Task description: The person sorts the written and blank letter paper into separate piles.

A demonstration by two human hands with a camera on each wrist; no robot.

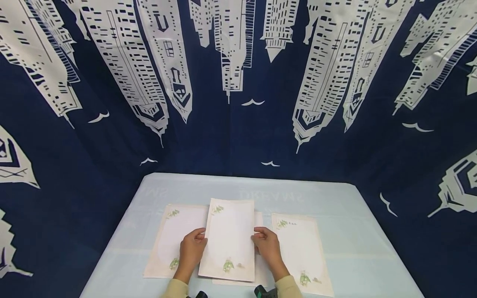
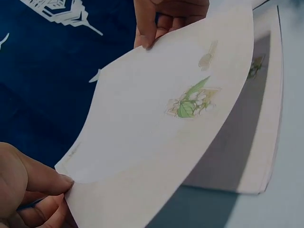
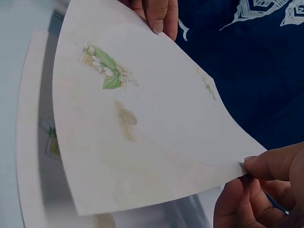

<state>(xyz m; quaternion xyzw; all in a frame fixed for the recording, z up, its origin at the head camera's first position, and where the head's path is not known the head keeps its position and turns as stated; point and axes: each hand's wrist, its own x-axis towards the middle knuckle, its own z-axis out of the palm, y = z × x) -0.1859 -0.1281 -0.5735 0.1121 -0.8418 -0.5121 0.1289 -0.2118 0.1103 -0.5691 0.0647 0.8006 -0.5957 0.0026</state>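
Observation:
Between my two hands a sheet of paper [image 1: 231, 236] with green leaf prints is held up over the middle of the table. My left hand [image 1: 192, 253] pinches its left edge, thumb on top. The opposite edge is pinched by my right hand [image 1: 270, 251], its thumb [image 3: 266, 164] on the printed face. In the wrist views the sheet [image 2: 142, 114] bows slightly. Beneath it lies another printed paper [image 3: 29, 142], mostly covered and shaded by the raised sheet.
Left of the raised sheet lies a matching paper [image 1: 160, 252], partly behind my left hand. Another paper [image 1: 302, 252] lies to the right, with small dark marks near its top. The pale table [image 1: 357, 231] is surrounded by a navy curtain [image 1: 231, 136] with white building prints.

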